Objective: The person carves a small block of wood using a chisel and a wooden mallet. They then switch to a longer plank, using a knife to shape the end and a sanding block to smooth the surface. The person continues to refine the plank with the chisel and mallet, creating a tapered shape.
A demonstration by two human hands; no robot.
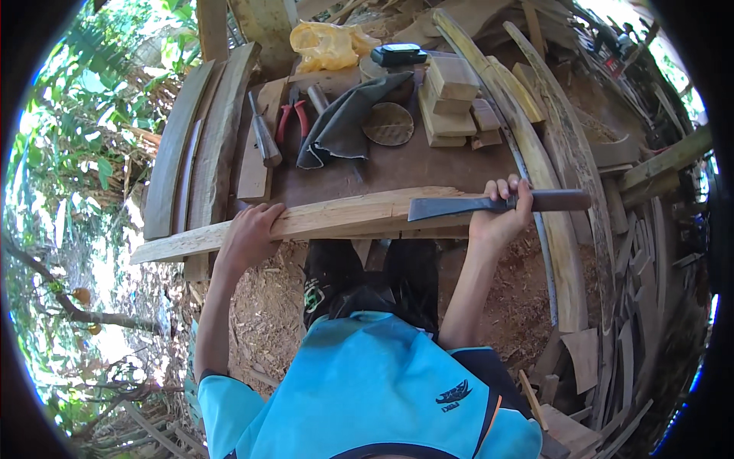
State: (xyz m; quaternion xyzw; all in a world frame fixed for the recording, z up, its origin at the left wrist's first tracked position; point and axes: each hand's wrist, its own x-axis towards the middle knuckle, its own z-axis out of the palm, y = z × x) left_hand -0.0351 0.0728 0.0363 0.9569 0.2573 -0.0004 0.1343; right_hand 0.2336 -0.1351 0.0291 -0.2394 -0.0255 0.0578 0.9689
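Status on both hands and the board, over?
Left hand on long board; right hand holds chisel, blade pointing left. Board runs crosswise. Cloth and red pliers lie beyond it.

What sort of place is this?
Probably an open-air woodworking spot: there's a chisel in the right hand, wood shavings underfoot, and leafy plants close by.

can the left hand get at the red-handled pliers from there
Probably yes: the red-handled pliers lie beyond the wooden plank under the left hand, and the tabletop between looks free.
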